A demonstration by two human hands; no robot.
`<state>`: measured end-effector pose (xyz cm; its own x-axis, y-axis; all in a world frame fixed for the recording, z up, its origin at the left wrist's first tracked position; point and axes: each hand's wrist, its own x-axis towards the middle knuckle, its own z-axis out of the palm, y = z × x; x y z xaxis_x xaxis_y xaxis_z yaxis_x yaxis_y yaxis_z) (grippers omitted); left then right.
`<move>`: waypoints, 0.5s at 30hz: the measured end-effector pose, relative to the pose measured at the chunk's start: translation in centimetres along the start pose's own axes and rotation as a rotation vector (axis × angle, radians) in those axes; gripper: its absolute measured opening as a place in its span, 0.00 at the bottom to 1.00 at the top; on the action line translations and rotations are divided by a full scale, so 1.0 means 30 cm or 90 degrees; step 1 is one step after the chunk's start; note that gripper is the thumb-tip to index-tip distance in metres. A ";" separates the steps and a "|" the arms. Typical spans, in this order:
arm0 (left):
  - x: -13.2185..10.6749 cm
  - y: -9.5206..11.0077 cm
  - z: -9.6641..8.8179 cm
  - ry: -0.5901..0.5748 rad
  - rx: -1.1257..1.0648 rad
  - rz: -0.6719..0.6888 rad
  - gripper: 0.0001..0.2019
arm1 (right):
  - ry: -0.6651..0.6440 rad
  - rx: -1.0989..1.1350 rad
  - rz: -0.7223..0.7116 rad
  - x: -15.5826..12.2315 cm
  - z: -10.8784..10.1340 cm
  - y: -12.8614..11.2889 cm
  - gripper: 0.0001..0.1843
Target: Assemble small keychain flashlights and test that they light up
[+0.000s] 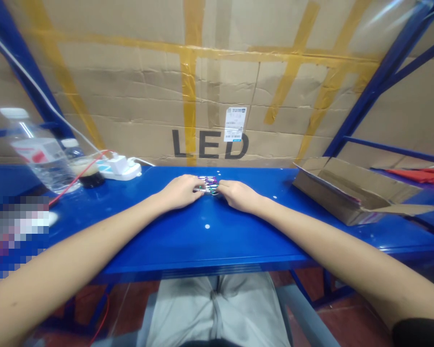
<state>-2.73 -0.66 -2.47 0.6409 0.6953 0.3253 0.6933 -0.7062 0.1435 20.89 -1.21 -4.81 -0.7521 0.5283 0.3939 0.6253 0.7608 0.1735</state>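
Note:
A small bundle of slim, shiny sticks in silver, purple and green is near the far edge of the blue table. They look like pens, but blur hides their exact kind. My left hand closes around the bundle's left end, thumb toward me. At the opposite end my right hand is closed, its curled fingers gripping the sticks. Between both hands only the middle of the bundle shows. Whether it rests on the table or is lifted slightly, I cannot tell.
An open cardboard box stands on the right, near red material. To the left are a water bottle, a jar of dark liquid and a white power strip with cables. A big "LED" carton forms the back.

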 end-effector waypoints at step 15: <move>-0.020 -0.018 -0.042 0.090 -0.224 -0.113 0.10 | 0.155 0.234 0.152 -0.006 -0.032 0.048 0.13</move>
<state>-3.91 -0.88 -1.57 0.4533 0.8025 0.3880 0.6183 -0.5966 0.5116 22.11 -0.57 -3.77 -0.4990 0.6340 0.5907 0.6264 0.7350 -0.2597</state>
